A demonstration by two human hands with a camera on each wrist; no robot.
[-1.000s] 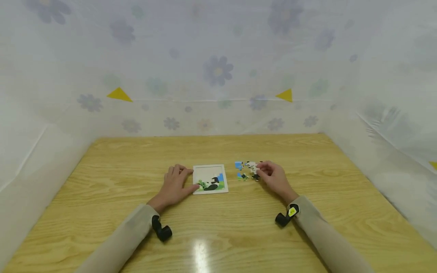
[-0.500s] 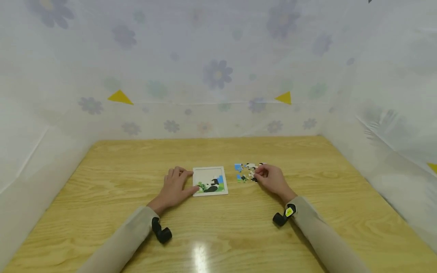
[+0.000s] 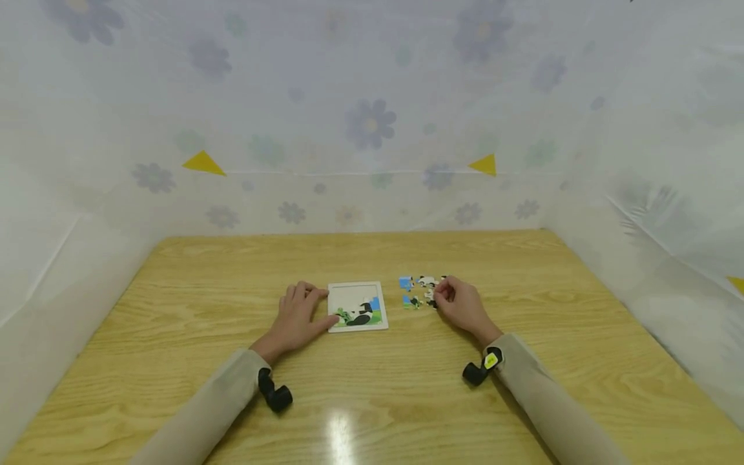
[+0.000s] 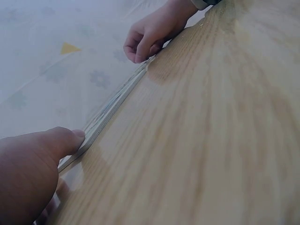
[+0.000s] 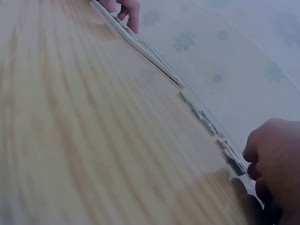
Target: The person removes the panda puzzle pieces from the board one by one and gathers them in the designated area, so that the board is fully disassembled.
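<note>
A square puzzle tray [image 3: 358,286] with a pale rim lies on the table, with part of a panda picture along its lower half. My left hand [image 3: 298,321] rests at its left side, thumb on the lower left rim and index finger at the upper left corner. In the left wrist view that thumb [image 4: 70,140] presses on the tray's edge. Several loose puzzle pieces [image 3: 413,301] lie to the tray's right. My right hand [image 3: 463,307] pinches a black-and-white puzzle piece [image 3: 430,295] at their right side, its fingertips partly hiding it. The right wrist view shows this piece [image 5: 233,159] low at the tabletop.
The wooden table [image 3: 349,400] reaches back to a white flowered curtain [image 3: 325,97] with yellow triangles on it. Similar sheeting flanks both sides. Each wrist carries a small black camera, the left one [image 3: 279,398] and the right one [image 3: 475,373].
My right hand has shifted slightly left and down with its fingertips at the puzzle piece, which now lies closer to the lower row. The left hand and tray have stayed in place.
</note>
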